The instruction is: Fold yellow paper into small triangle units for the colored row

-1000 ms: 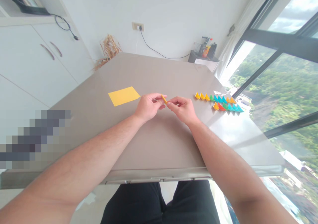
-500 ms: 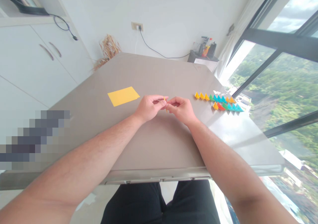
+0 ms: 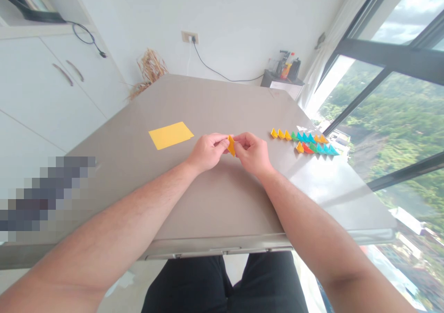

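Between my two hands, above the middle of the table, is a small folded piece of yellow paper (image 3: 231, 146). My left hand (image 3: 209, 151) pinches its left side with thumb and fingers. My right hand (image 3: 252, 152) grips the right side, thumb in front and fingers curled behind. The paper's pointed top and bottom show between the fingertips; the rest is partly covered. Flat yellow paper sheets (image 3: 169, 135) lie to the left of my left hand.
Two rows of small folded paper boats, one with a red boat (image 3: 307, 148), stand on the table's right by the window (image 3: 391, 100). The grey table (image 3: 208, 202) reaches back toward a wall socket (image 3: 189, 37). A small cabinet (image 3: 282, 85) holding bottles stands behind it.
The folded yellow paper has turned from edge-on to showing a broader diamond-shaped face. My hands stay almost in place, with the right fingers shifted slightly left.
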The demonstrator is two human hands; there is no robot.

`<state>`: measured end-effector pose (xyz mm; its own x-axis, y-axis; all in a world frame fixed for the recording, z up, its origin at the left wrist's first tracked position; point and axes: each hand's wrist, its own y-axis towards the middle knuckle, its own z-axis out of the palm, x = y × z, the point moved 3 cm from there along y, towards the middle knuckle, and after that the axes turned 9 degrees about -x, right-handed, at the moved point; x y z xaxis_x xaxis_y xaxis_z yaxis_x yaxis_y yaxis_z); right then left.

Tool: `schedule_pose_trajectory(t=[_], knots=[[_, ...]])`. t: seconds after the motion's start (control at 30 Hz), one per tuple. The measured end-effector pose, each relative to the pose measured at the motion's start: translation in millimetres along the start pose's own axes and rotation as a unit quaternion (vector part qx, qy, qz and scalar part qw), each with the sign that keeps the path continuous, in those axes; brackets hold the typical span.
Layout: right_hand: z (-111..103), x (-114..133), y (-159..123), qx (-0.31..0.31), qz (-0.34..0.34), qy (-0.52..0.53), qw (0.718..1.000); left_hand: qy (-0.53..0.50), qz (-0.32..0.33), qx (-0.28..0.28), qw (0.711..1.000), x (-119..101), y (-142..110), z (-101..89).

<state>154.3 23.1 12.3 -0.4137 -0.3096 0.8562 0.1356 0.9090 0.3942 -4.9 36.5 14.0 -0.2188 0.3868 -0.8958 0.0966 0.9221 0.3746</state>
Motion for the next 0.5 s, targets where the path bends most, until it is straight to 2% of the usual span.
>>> schedule_pose_trajectory(t=[0.17,0.37,0.5], knots=[[-1.0,-0.7,0.6,0.012,-0.01,-0.018,1.0,0.005,-0.019,0.013,1.0,5.4,0.2,0.7],[-0.3,-2.5,0.3,0.116,-0.047,-0.013,0.992,0.003,-0.106,0.037,0.994,10.3,2.8,-3.6],[-4.5,0.7,1.0,0.148,-0.057,-0.007,0.987,-0.029,-0.128,0.074,0.989,6.4,4.0,-5.6]])
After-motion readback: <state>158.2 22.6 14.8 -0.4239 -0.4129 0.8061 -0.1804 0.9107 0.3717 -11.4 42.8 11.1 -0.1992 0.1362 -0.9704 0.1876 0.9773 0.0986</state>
